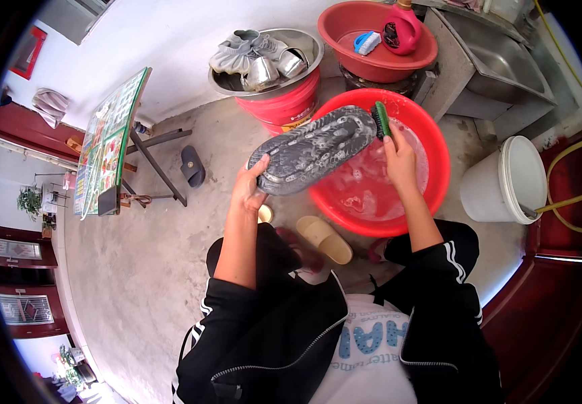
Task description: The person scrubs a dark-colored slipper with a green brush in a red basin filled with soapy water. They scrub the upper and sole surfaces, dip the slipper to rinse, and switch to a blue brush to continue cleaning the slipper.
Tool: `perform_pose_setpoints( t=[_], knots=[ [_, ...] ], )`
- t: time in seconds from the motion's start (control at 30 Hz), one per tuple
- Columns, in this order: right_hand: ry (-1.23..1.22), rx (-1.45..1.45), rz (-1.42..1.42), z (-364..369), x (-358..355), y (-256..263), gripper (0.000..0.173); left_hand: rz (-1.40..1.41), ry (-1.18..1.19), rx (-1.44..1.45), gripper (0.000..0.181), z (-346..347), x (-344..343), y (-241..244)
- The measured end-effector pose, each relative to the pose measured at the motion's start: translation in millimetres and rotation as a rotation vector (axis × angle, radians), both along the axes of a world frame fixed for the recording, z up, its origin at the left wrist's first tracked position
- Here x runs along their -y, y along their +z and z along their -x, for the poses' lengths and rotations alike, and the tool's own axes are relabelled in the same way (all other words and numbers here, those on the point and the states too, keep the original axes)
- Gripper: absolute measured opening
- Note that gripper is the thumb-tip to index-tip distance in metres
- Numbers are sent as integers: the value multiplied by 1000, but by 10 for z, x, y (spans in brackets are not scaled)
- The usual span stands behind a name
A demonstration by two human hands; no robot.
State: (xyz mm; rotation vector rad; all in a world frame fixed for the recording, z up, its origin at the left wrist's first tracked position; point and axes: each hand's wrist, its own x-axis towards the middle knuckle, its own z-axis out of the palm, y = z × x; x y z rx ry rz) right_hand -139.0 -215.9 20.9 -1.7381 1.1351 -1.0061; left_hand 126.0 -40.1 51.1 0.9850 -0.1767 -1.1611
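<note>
A dark grey slipper [316, 149] is held with its patterned sole up, streaked with white suds. My left hand [251, 183] grips one end of it, thumb on top of the sole. In my right hand [401, 159] is a green-backed scrubbing brush [382, 119], its dark bristles against or very near the slipper's far end. Both are over a bright red plastic basin [440, 202] of foamy water. Whether anything lies under the suds I cannot tell.
Beige slippers [325, 239] lie by my feet. A white bucket [482, 179] with a yellow hose [568, 199] stands right. Behind are a metal basin [316, 55] holding shoes [250, 50], and a red basin [334, 25] with a blue brush [366, 43] and pink bottle [401, 30]. A folding table [114, 146] leans left.
</note>
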Motion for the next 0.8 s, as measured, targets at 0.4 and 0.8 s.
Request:
perform_pose_setpoints(
  t=[0.4,0.8],
  knots=[
    [149,-123,113,-180,-392,134,40,-87,201,262,22,-128,-386,23],
    [155,-514,200,-418,-478,-39,44,-154,238,133,18,-175,-405,-125]
  ],
)
